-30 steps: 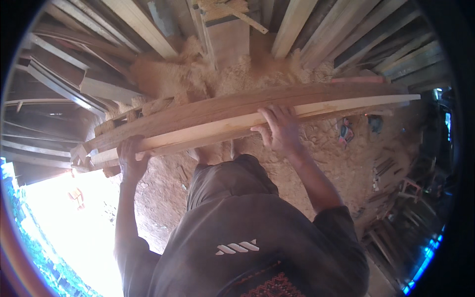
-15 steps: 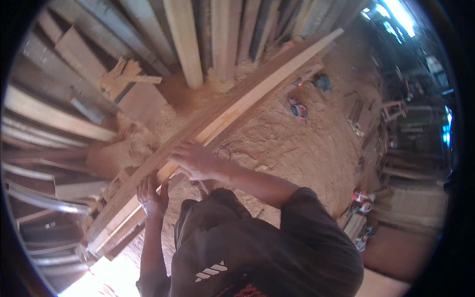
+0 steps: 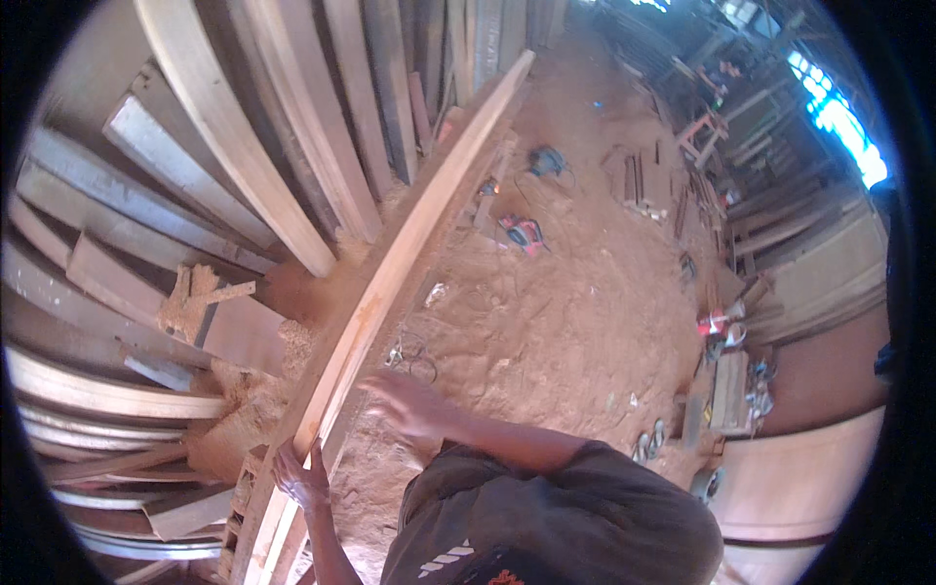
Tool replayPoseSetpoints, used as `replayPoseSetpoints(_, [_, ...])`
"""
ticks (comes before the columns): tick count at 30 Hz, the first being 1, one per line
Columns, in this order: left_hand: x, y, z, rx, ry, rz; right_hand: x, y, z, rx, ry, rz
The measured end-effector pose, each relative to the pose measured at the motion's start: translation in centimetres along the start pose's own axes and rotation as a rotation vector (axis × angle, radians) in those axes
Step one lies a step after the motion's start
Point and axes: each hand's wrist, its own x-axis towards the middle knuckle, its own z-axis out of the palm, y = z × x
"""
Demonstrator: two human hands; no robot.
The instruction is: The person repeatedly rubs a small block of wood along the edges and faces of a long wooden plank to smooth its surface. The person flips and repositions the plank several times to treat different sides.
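A long pale wooden strip (image 3: 419,224) lies lengthwise on a darker wooden beam (image 3: 310,395), running from the lower left toward the upper middle. My left hand (image 3: 304,478) grips the strip near its close end, thumb on one side and fingers on the other. Just right of the strip, my right hand (image 3: 405,403) is in the air, slightly blurred. Its fingers are stretched out and nothing shows in them.
Many boards (image 3: 234,146) lean along the left and back. Sawdust covers the floor (image 3: 575,322). Right of the beam lie a red-and-black power tool (image 3: 524,234), a teal power tool (image 3: 548,161) and a loose cable (image 3: 414,356). Sandals (image 3: 648,441) and large panels (image 3: 809,478) are at right.
My right hand has come off the strip and now hangs beside it. My left hand still grips the strip. The whole view has turned, so the beam stands more upright in the picture.
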Motion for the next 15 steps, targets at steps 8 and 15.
replayPoseSetpoints(8, [-1.6,-7.2,3.0,0.206,-0.287,-0.279,-26.3,16.8,-13.6,-0.336,0.148,1.054])
replayPoseSetpoints(15, [2.0,-5.5,1.2,0.624,-0.01,0.249,-45.3,23.6,-17.8,-0.151,0.193,1.533])
